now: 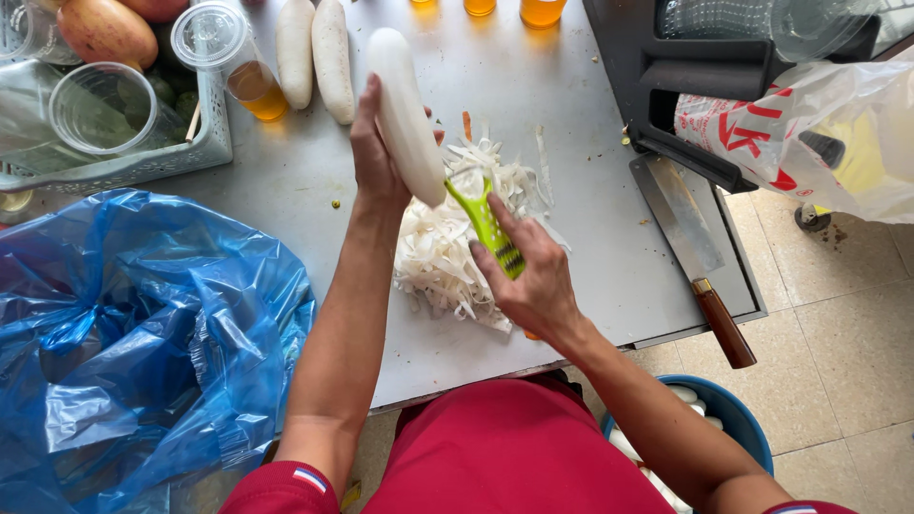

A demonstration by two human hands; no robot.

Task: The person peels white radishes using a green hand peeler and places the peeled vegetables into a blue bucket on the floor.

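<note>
My left hand [373, 152] grips a long white peeled radish [405, 114], held tilted above the table. My right hand [533, 276] holds a lime-green peeler [486, 221] whose head touches the radish's lower end. Under both hands lies a heap of white shavings [447, 252] on the grey table [571, 143]. Two more white radishes [314, 52] lie side by side at the table's far edge.
A blue plastic bag [133, 343] bulges at the left. A grey basket [124, 167] holds clear cups and fruit. A cleaver [695, 257] with a wooden handle lies at the right edge. A blue bucket [733, 419] with radishes stands on the floor.
</note>
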